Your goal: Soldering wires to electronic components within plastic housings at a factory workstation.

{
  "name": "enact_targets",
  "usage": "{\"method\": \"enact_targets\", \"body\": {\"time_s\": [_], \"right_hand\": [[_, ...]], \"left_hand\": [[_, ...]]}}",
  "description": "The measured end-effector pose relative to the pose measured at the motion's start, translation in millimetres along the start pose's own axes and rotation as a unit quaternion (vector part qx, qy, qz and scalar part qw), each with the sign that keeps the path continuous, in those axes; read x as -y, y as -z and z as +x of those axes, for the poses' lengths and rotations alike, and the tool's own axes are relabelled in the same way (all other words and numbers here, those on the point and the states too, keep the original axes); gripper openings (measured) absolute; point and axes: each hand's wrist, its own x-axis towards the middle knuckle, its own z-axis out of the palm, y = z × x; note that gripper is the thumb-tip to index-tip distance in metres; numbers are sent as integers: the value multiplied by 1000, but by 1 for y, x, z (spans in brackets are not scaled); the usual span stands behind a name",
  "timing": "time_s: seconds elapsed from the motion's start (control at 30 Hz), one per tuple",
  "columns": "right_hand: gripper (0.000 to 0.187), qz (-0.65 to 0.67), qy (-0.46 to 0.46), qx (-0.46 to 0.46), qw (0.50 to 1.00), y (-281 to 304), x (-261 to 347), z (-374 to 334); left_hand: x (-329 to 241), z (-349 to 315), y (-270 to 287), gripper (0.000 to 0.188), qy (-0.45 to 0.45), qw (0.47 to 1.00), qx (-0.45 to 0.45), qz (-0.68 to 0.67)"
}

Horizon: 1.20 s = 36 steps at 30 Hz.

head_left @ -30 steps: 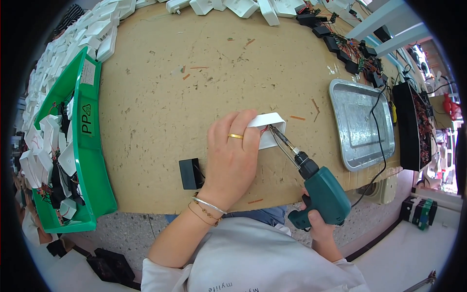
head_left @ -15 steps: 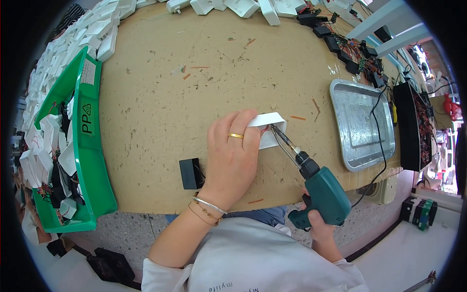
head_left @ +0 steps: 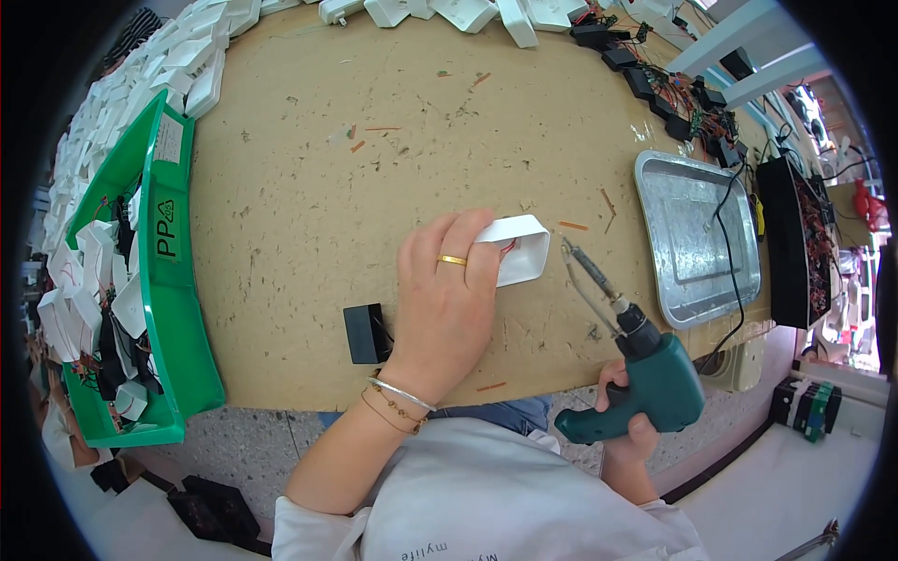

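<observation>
We've got the white plastic housing (head_left: pixel 516 249) lying on the desk (head_left: pixel 309 187) approx. mid-right, pinned under our left hand (head_left: pixel 447 304), fingers (head_left: pixel 456 252) draped over its left end. It's prob. light, stiff, thin-walled w/ a slick surface, so it could skid; best held by its flat sides, pressing down, not squeezing the open rim. It looks boxy w/ rounded corners, hollow, open end facing right, a bit of red wire inside. Our right hand (head_left: pixel 629 439) is wrapped round the teal electric screwdriver (head_left: pixel 625 360), bit tip just beside the housing, not touching.
</observation>
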Motion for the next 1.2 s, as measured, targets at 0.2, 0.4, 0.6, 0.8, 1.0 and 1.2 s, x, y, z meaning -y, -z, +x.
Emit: {"method": "enact_targets", "body": {"time_s": [0.2, 0.4, 0.6, 0.8, 1.0, 1.2], "right_hand": [[53, 30, 28, 4, 999, -1, 1, 8], [53, 25, 27, -4, 999, -3, 3, 7], [53, 27, 27, 0, 999, -1, 2, 7], [54, 32, 24, -1, 999, 0, 1, 6], [54, 43, 25, -1, 999, 2, 1, 7], [55, 52, 18, -1, 998, 6, -1, 8]], "left_hand": [[0, 1, -1, 17, 3, 1000, -4, -4], [-1, 0, 0, 17, 1, 1000, 0, -1], [-1, 0, -1, 14, 2, 1000, -8, -8], [-3, 2, 5, 24, -1, 1000, -5, -23], [-11, 9, 28, 47, 9, 1000, -4, -17], [0, 24, 48, 37, 102, 988, 119, -10]]}}
